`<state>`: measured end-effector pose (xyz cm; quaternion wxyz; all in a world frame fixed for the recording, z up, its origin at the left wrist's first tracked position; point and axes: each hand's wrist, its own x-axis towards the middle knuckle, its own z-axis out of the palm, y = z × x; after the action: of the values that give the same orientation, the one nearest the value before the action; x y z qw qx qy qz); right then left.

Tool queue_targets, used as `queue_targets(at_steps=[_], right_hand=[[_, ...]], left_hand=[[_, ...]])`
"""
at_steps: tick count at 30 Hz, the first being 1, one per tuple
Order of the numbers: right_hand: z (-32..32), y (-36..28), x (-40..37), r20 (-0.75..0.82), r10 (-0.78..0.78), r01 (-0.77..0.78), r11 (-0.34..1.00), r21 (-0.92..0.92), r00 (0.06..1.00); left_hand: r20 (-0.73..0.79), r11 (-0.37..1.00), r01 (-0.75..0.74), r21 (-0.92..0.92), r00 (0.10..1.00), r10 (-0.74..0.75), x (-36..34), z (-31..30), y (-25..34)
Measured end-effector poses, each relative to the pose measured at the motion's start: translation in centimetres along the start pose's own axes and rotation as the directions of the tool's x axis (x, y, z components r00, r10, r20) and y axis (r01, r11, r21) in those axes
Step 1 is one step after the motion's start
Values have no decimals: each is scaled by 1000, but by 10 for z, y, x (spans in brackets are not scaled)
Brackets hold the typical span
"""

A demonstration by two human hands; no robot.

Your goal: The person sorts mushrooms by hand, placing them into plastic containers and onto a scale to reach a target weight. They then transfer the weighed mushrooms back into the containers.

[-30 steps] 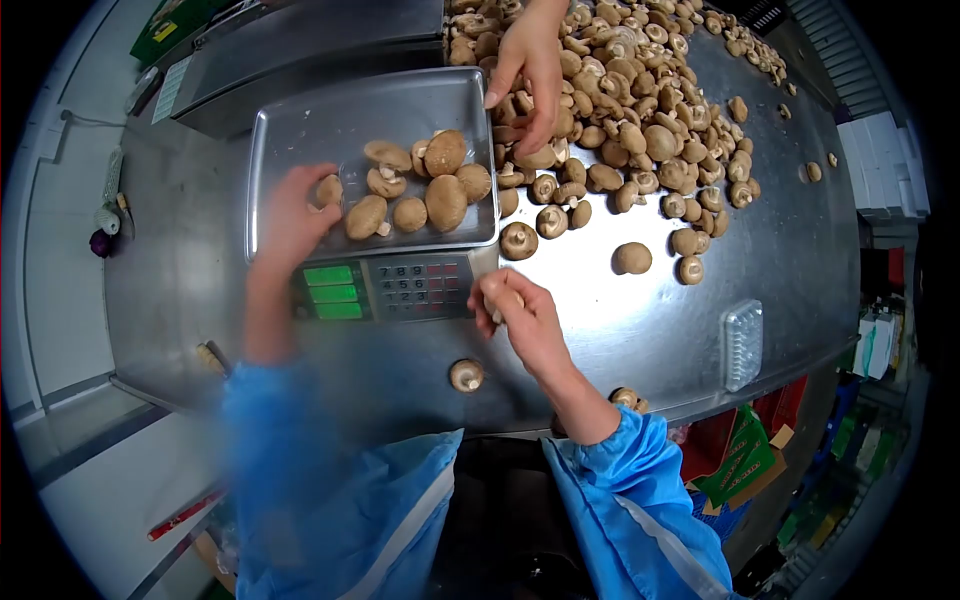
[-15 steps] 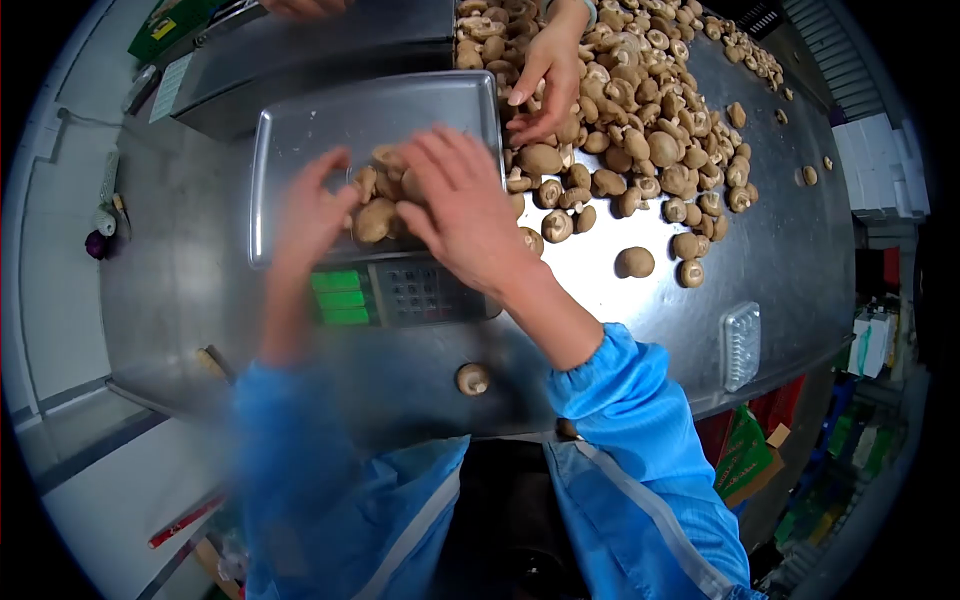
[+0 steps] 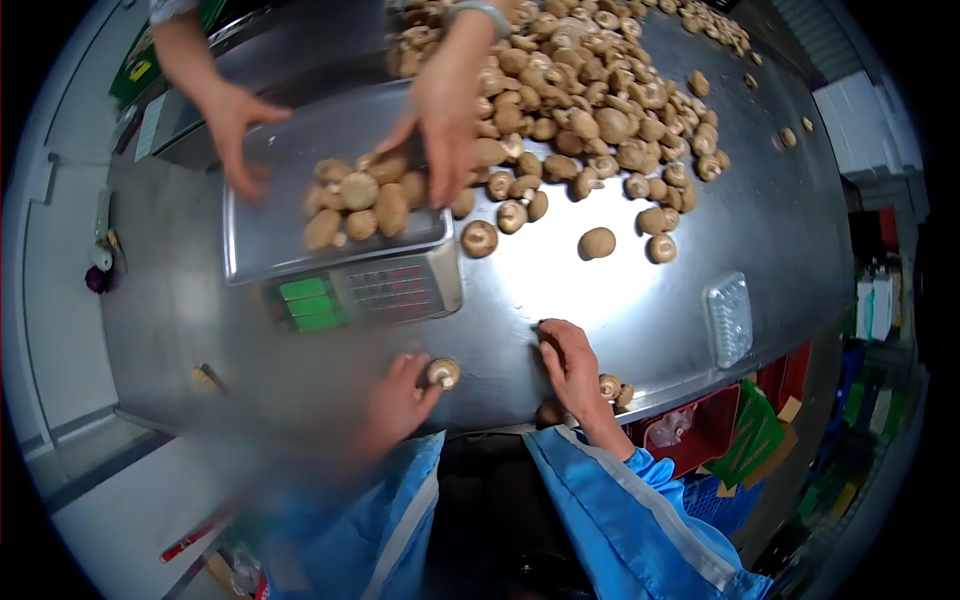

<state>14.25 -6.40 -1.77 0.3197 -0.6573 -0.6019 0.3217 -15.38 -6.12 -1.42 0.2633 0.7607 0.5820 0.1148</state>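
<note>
My left hand (image 3: 398,398) is at the near edge of the steel table (image 3: 620,290), its fingertips closed on a single brown mushroom (image 3: 441,373) that lies there. My right hand (image 3: 570,362) rests flat on the table to the right of it, holding nothing. Two small mushrooms (image 3: 611,388) lie just right of that hand at the table's edge. Farther back stands a scale (image 3: 360,292) with a steel tray (image 3: 262,250) that carries several mushrooms (image 3: 362,205).
Another person's two hands (image 3: 445,115) (image 3: 237,130) reach over the scale tray from the far side. A big pile of mushrooms (image 3: 590,90) covers the far right of the table. A clear plastic punnet (image 3: 730,320) lies at the right edge. Crates stand below.
Both my hands have drawn back from the scale tray to the near table edge. My left hand has taken hold of the lone mushroom. The other person's hands have come over the tray.
</note>
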Motion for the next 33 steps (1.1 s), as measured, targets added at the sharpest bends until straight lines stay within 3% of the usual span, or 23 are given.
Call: queue_targets(at_steps=[2,5,8,9,13,17,20,23,26,29,31,32,33], right_hand=[[-24,7,-8,-128,38,-43,999,-31,991],[-71,36,-3,-328,-6,-60,980,-192,945],[-136,80,3,-477,-89,-127,907,-401,874],[-160,95,4,-496,-112,-154,872,-464,861],[-236,164,-15,-463,68,-362,728,-583,884],[-280,215,-41,-292,287,-409,656,-635,912],[-295,194,-35,-265,380,-463,694,-552,886],[-297,193,-29,-278,394,-482,691,-539,876],[-291,187,-25,-332,378,-503,675,-540,864],[-291,192,-27,-361,336,-488,698,-525,870],[-287,191,-27,-398,332,-507,696,-508,855],[-288,189,-27,-396,357,-523,696,-491,846],[-289,187,-25,-392,377,-535,701,-472,839]], left_hand=[[57,990,122,-75,991,-118,-8,24,24],[-30,972,119,-204,991,-127,-4,49,11],[106,973,186,-137,979,-172,17,39,22],[65,979,129,-158,991,-120,25,38,31],[-23,973,-12,-230,1000,7,72,32,82],[-7,970,-64,-235,998,64,99,48,112],[-51,965,-253,-74,967,249,100,50,126],[-128,939,-329,-102,940,315,108,68,123],[-176,942,-284,-179,951,254,135,83,120],[-206,973,-140,-185,973,101,174,83,113],[-261,929,-66,-365,965,-34,179,57,155],[-396,962,-141,-233,918,39,185,67,149],[-339,944,-119,-306,941,9,180,54,170]])
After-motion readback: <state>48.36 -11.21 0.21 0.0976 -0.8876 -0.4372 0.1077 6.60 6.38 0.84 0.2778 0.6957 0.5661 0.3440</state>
